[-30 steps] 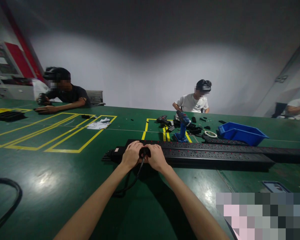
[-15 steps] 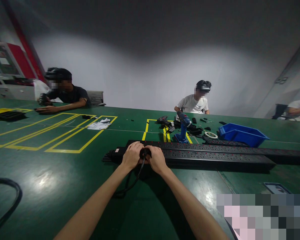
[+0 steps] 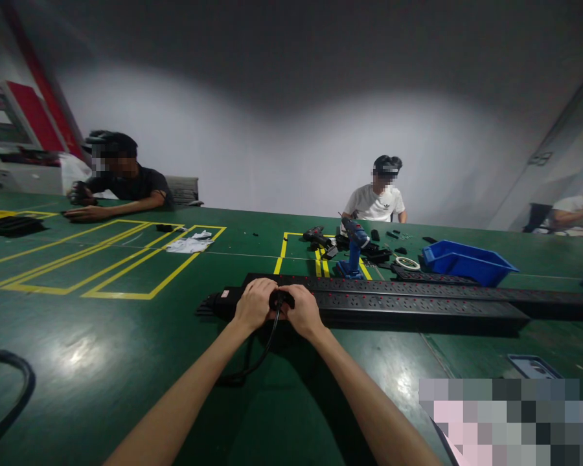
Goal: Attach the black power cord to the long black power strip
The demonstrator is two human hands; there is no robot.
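A long black power strip with red dots and rows of sockets lies across the green table. Near its left end, both hands close round a black plug. My left hand grips it from the left, fingers over the strip's top. From the other side my right hand wraps the plug, thumb and fingers bent. A black cable hangs from the plug and curves down to the table. The plug's front is hidden, so whether it sits in a socket I cannot tell.
Behind lie further black strips. A blue cordless drill, a blue bin and a tape roll stand beyond. Thick cable loops at left. Across the table sit a person in black and another in white.
The view has shifted slightly, so the surroundings sit a little further left. Both hands keep their grip on the plug with hardly any movement.
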